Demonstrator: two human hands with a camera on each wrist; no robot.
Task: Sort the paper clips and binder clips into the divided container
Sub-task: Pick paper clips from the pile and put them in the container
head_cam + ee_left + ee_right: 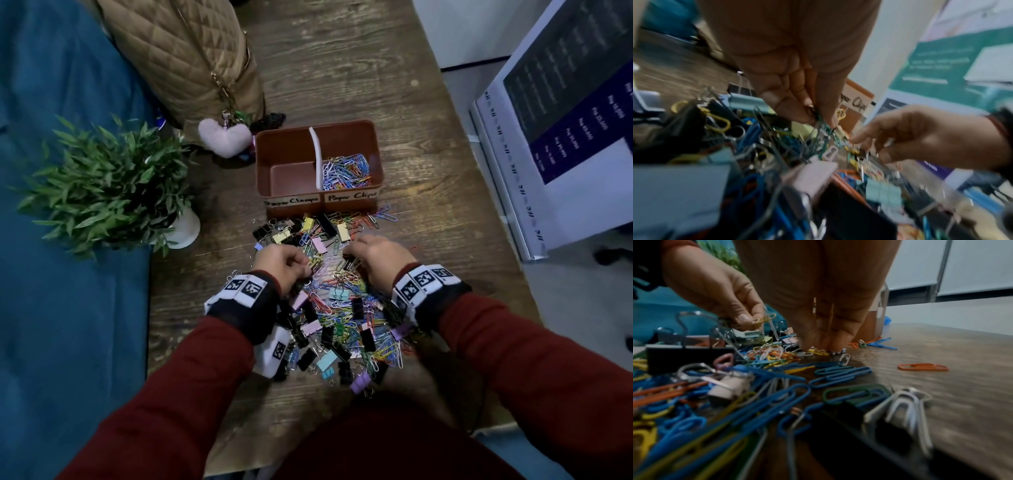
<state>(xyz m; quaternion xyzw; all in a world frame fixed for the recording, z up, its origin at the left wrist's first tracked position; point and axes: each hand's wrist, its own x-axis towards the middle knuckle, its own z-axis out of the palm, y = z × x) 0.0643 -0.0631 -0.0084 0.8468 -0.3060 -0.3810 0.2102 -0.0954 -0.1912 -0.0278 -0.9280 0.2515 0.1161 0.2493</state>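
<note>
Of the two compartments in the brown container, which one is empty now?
The left compartment, labelled "Paper Clamps", shows only its bare brown floor. The right compartment, beyond the white divider, holds a heap of coloured paper clips.

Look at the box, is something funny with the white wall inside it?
Yes. The white divider in the brown container bends and leans instead of standing straight. Also, only the right side holds paper clips; the "Paper Clamps" side holds nothing, while the mixed pile covers the table.
</note>
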